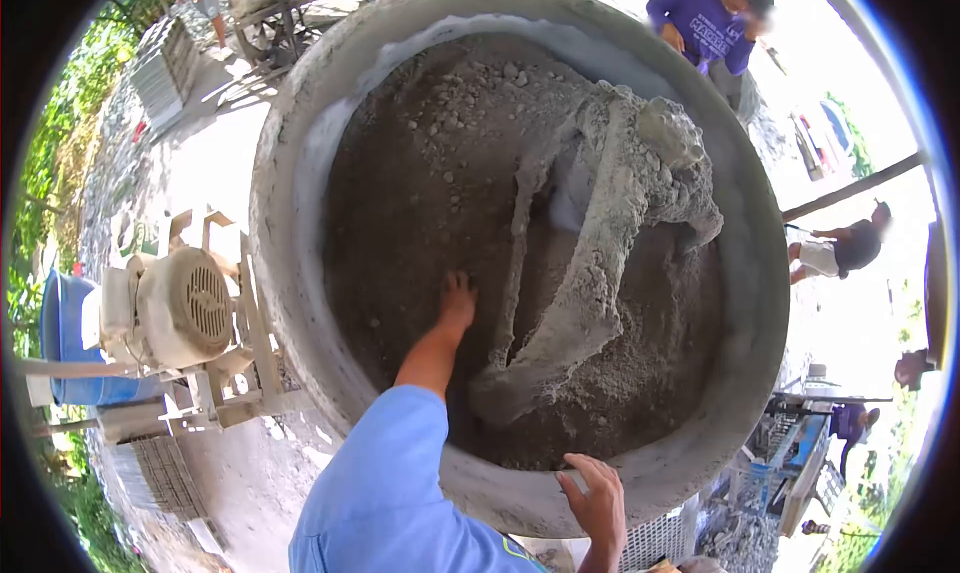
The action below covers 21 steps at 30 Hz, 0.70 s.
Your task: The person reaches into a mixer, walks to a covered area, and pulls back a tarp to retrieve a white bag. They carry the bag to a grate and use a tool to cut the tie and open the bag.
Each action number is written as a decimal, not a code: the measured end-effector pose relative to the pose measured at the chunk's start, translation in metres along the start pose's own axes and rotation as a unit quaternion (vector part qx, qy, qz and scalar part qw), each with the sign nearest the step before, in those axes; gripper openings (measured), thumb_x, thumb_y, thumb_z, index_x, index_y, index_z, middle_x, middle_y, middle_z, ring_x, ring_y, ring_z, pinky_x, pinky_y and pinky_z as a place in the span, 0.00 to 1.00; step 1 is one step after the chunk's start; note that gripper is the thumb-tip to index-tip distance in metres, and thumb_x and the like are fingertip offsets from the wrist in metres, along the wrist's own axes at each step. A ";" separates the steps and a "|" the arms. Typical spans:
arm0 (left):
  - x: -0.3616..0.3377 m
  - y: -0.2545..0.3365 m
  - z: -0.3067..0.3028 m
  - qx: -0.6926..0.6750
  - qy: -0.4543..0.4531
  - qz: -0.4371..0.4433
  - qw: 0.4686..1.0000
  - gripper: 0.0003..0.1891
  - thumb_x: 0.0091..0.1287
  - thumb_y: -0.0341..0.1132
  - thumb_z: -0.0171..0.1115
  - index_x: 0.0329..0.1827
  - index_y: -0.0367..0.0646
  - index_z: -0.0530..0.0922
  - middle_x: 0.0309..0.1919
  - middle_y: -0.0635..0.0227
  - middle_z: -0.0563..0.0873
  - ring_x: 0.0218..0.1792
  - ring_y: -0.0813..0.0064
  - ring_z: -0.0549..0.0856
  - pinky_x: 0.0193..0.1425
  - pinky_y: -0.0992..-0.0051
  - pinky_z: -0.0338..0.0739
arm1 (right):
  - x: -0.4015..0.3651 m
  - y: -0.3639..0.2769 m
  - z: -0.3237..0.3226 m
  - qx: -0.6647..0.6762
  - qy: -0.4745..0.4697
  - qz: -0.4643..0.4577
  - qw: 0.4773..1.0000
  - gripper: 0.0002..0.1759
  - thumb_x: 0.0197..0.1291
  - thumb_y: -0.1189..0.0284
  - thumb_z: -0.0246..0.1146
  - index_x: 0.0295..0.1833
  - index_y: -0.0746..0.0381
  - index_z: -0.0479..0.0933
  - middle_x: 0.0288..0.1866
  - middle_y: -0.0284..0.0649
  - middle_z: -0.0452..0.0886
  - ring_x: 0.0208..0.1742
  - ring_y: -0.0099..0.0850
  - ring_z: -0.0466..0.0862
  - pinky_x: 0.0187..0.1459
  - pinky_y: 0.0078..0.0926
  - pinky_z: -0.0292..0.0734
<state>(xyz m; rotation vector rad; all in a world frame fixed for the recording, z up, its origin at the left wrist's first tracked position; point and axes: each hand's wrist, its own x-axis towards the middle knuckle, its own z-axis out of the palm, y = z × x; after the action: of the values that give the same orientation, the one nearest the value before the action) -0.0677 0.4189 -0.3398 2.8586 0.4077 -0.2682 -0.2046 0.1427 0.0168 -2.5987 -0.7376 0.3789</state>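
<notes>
A large round mixer drum [285, 273] caked in grey stands before me, with dark, sandy mix [400, 213] in it. Across the drum runs a crusted mixing arm [610, 203], thickly coated in dry grey material. My left hand [458, 301] reaches down inside, fingertips at the surface of the mix, left of the mixing arm. Its fingers look slightly spread, with nothing visible in them. At the near rim, my right hand [597, 498] has its thumb and fingers apart and holds nothing. Pale lumps [450, 113] lie on the mix at the far side.
A dusty electric motor [195, 303] on a wooden frame stands left of the drum, by a blue barrel [70, 323]. Stacked blocks [165, 68] sit farther back. A person in purple [700, 23] is beyond the far rim; several other people are on the right.
</notes>
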 end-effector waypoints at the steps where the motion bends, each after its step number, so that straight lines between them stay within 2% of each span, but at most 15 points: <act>1: -0.016 0.011 -0.010 0.013 -0.009 0.017 1.000 0.19 0.58 0.32 0.49 0.55 0.48 0.69 0.56 0.55 0.66 0.60 0.54 0.62 0.60 0.54 0.60 | -0.006 -0.003 0.003 -0.001 0.007 0.076 0.997 0.13 0.47 0.70 0.64 0.40 0.61 0.77 0.40 0.40 0.80 0.46 0.35 0.77 0.48 0.31 0.68; 3: -0.025 -0.001 -0.034 -0.016 -0.010 -0.003 1.000 0.18 0.59 0.33 0.48 0.54 0.47 0.69 0.55 0.56 0.67 0.59 0.56 0.63 0.60 0.54 0.60 | -0.026 -0.006 0.018 0.012 0.036 0.186 0.982 0.13 0.46 0.69 0.65 0.39 0.61 0.77 0.37 0.41 0.80 0.42 0.37 0.77 0.45 0.32 0.68; 4: -0.024 -0.009 -0.042 -0.044 0.000 -0.029 0.999 0.17 0.60 0.33 0.47 0.53 0.46 0.70 0.54 0.57 0.68 0.57 0.57 0.65 0.60 0.55 0.59 | -0.033 -0.007 0.027 0.014 0.037 0.187 0.981 0.13 0.46 0.69 0.65 0.39 0.61 0.77 0.37 0.41 0.80 0.42 0.37 0.77 0.45 0.32 0.68; 6: 0.006 -0.039 -0.021 -0.059 -0.001 -0.006 0.998 0.17 0.60 0.33 0.47 0.53 0.46 0.70 0.53 0.58 0.69 0.57 0.57 0.65 0.61 0.54 0.58 | -0.036 -0.009 0.041 -0.023 0.092 0.204 0.974 0.09 0.46 0.71 0.64 0.35 0.61 0.78 0.33 0.40 0.80 0.38 0.37 0.78 0.42 0.32 0.70; 7: 0.008 -0.044 -0.020 -0.070 -0.015 -0.005 0.997 0.17 0.60 0.34 0.46 0.52 0.45 0.70 0.52 0.58 0.70 0.57 0.57 0.65 0.61 0.53 0.58 | -0.031 -0.008 0.044 -0.048 0.194 0.183 0.963 0.05 0.46 0.73 0.63 0.30 0.62 0.78 0.28 0.40 0.80 0.32 0.37 0.78 0.37 0.30 0.71; 8: 0.008 -0.040 -0.017 -0.070 -0.016 0.009 0.997 0.17 0.60 0.34 0.46 0.52 0.45 0.70 0.52 0.58 0.70 0.57 0.57 0.65 0.61 0.53 0.58 | -0.028 -0.006 0.045 -0.051 0.202 0.194 0.959 0.05 0.46 0.73 0.63 0.30 0.62 0.78 0.28 0.40 0.80 0.32 0.37 0.78 0.37 0.30 0.71; 10: -0.018 -0.034 -0.050 -0.010 -0.048 0.159 0.986 0.17 0.61 0.33 0.44 0.53 0.43 0.69 0.54 0.57 0.69 0.58 0.55 0.65 0.62 0.54 0.59 | -0.032 -0.009 0.046 -0.021 0.337 0.230 0.913 0.03 0.46 0.76 0.63 0.28 0.63 0.77 0.25 0.39 0.79 0.27 0.36 0.78 0.33 0.29 0.71; 12: -0.005 -0.038 -0.011 -0.154 -0.078 0.166 0.971 0.18 0.60 0.32 0.47 0.54 0.43 0.67 0.56 0.55 0.68 0.59 0.53 0.65 0.62 0.58 0.60 | -0.032 -0.014 0.050 -0.015 0.396 0.250 0.884 0.02 0.45 0.77 0.63 0.26 0.63 0.76 0.23 0.37 0.78 0.26 0.33 0.77 0.31 0.28 0.70; 13: 0.001 -0.045 -0.013 -0.124 -0.130 0.199 0.963 0.22 0.57 0.35 0.54 0.56 0.42 0.66 0.59 0.55 0.66 0.56 0.54 0.70 0.59 0.60 0.64 | -0.030 -0.014 0.046 -0.019 0.401 0.215 0.890 0.02 0.45 0.77 0.64 0.26 0.62 0.76 0.23 0.36 0.78 0.25 0.32 0.77 0.31 0.27 0.70; 14: -0.005 -0.035 -0.067 0.007 -0.210 0.234 0.949 0.26 0.52 0.39 0.59 0.55 0.42 0.67 0.55 0.55 0.71 0.51 0.55 0.75 0.56 0.61 0.69 | -0.032 -0.012 0.041 -0.029 0.404 0.184 0.896 0.02 0.44 0.78 0.64 0.26 0.62 0.76 0.22 0.36 0.78 0.24 0.32 0.76 0.31 0.26 0.69; 16: 0.000 -0.034 -0.084 0.153 -0.353 0.278 0.880 0.22 0.46 0.44 0.64 0.45 0.46 0.78 0.44 0.56 0.80 0.49 0.59 0.77 0.52 0.63 0.72 | -0.037 -0.010 0.039 -0.036 0.449 0.199 0.870 0.03 0.44 0.78 0.64 0.24 0.61 0.76 0.21 0.35 0.78 0.23 0.30 0.76 0.30 0.24 0.69; 17: -0.009 -0.032 -0.111 0.181 -0.377 0.355 0.836 0.21 0.46 0.45 0.64 0.42 0.44 0.80 0.44 0.55 0.80 0.47 0.60 0.79 0.51 0.64 0.72 | -0.039 -0.009 0.038 -0.028 0.445 0.179 0.877 0.04 0.43 0.77 0.64 0.24 0.61 0.75 0.21 0.35 0.78 0.23 0.30 0.76 0.30 0.24 0.68; 18: -0.020 -0.032 -0.128 0.152 -0.405 0.413 0.801 0.22 0.49 0.47 0.62 0.43 0.41 0.79 0.43 0.56 0.80 0.46 0.60 0.79 0.50 0.65 0.73 | -0.043 -0.010 0.039 -0.016 0.434 0.158 0.887 0.04 0.43 0.77 0.64 0.24 0.60 0.75 0.21 0.35 0.78 0.23 0.29 0.77 0.30 0.24 0.68; 20: -0.047 -0.028 -0.155 -0.074 -0.447 0.391 0.801 0.21 0.53 0.47 0.59 0.42 0.39 0.79 0.41 0.57 0.81 0.45 0.62 0.79 0.48 0.67 0.73 | -0.045 -0.009 0.039 -0.013 0.484 0.157 0.861 0.04 0.43 0.77 0.65 0.24 0.60 0.75 0.22 0.34 0.78 0.24 0.29 0.77 0.31 0.24 0.68; 21: -0.077 -0.011 -0.186 -0.196 -0.480 0.242 0.820 0.20 0.56 0.47 0.58 0.43 0.40 0.79 0.41 0.58 0.81 0.46 0.63 0.79 0.49 0.68 0.72 | -0.047 -0.009 0.039 -0.007 0.512 0.139 0.848 0.04 0.43 0.77 0.65 0.24 0.60 0.75 0.22 0.34 0.78 0.24 0.29 0.77 0.31 0.24 0.68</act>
<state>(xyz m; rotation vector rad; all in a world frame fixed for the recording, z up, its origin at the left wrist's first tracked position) -0.1162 0.4585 -0.1487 1.9634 -0.4135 -1.2467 -0.2615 0.1355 -0.0063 -2.4041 0.0257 -0.8970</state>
